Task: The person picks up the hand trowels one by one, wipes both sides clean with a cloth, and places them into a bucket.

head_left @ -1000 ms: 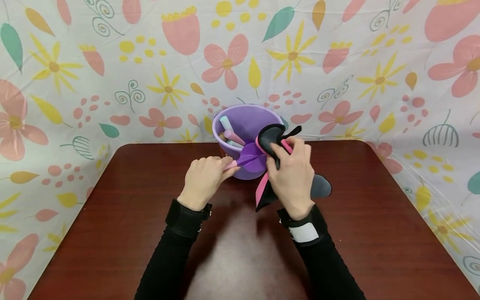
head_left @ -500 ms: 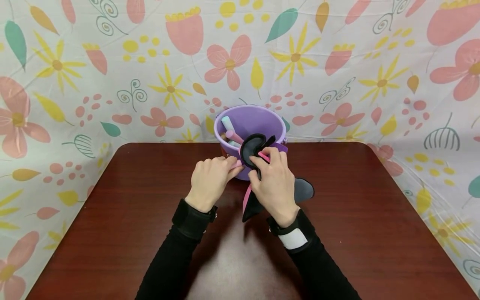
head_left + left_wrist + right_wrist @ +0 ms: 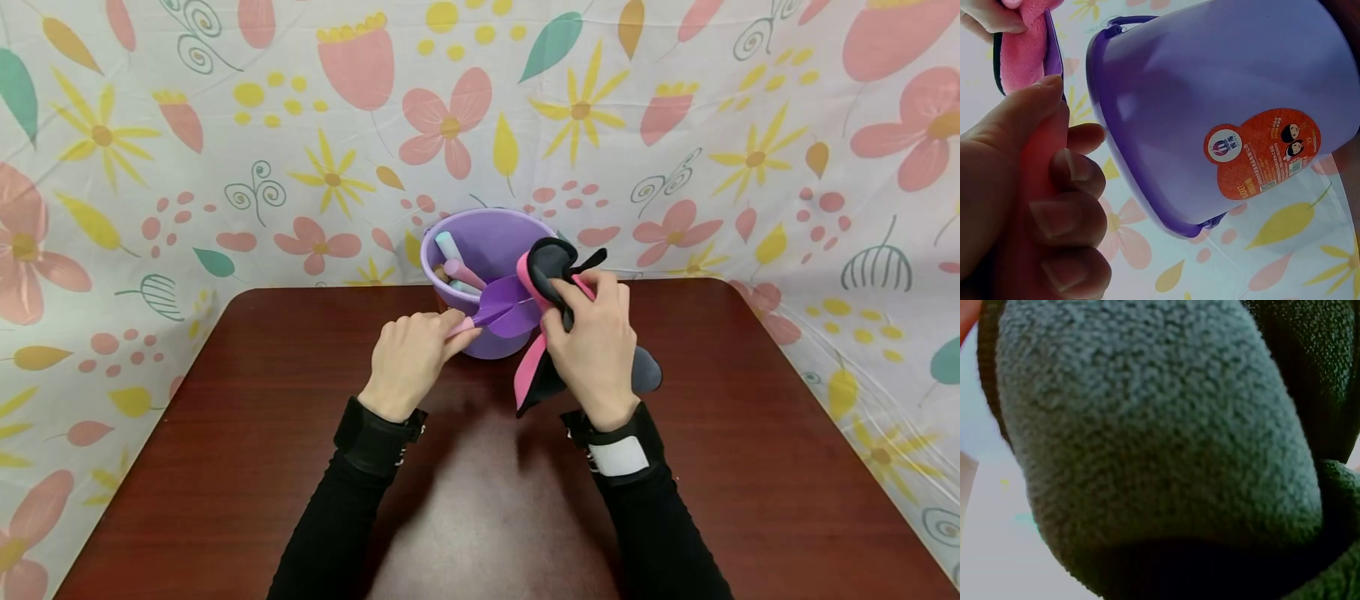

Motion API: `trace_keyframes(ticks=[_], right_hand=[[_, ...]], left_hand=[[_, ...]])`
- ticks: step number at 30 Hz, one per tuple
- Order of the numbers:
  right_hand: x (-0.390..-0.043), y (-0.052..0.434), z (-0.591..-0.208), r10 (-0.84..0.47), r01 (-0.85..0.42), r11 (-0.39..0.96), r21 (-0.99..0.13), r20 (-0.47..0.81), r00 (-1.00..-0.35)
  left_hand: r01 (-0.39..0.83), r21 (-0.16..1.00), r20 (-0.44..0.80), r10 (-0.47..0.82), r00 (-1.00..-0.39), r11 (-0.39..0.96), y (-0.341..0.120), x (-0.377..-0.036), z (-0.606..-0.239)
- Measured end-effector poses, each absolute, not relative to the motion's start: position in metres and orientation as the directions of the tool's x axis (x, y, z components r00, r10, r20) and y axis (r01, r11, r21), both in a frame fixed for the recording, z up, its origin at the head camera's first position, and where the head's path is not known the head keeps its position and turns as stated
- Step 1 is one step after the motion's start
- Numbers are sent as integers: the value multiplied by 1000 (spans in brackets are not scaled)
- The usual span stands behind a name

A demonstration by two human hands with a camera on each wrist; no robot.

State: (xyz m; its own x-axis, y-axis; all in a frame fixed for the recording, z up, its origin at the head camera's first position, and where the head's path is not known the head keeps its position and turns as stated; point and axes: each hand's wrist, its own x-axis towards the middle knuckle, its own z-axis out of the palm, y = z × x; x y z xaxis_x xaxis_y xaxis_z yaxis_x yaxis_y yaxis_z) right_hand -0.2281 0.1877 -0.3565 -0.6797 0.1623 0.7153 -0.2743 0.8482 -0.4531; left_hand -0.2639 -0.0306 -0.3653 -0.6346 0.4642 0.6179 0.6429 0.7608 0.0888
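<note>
Glossy wood table [image 3: 225, 467], fleecy cloth [image 3: 551, 267]

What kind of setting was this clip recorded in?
Probably a staged tabletop recording booth, not a lived-in room. A dark wooden table is enclosed on three sides by a flower-print sheet, and the only prop standing on it is a purple bucket of utensils.

**Cloth slides back off the spatula**

Your right hand [image 3: 596, 350] draws the grey and pink cloth [image 3: 546, 271] to the right, off the purple spatula blade [image 3: 504, 305], which half a second ago lay covered and now shows again.
</note>
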Motion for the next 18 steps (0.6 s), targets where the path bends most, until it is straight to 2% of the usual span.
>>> trace_keyframes(ticks=[6,10,12,15,18], right_hand=[[-229,205,-353,241,-310,770,-559,703,-670],[-231,214,-351,299,-378,663,-646,691,-658],[-233,217,-349,326,-407,573,-711,654,-683],[-234,220,-347,333,-438,277,-855,513,-791],[-233,220,-344,260,-392,-78,-917,361,-896]], left_hand=[[660,187,580,460,-672,728,-32,-265,-366],[673,304,551,452,-701,674,-32,-265,-365],[685,357,539,459,-706,635,-31,-265,-364],[704,433,521,481,-705,563,-29,-264,-362],[720,493,509,509,-694,489,-27,-263,-360]])
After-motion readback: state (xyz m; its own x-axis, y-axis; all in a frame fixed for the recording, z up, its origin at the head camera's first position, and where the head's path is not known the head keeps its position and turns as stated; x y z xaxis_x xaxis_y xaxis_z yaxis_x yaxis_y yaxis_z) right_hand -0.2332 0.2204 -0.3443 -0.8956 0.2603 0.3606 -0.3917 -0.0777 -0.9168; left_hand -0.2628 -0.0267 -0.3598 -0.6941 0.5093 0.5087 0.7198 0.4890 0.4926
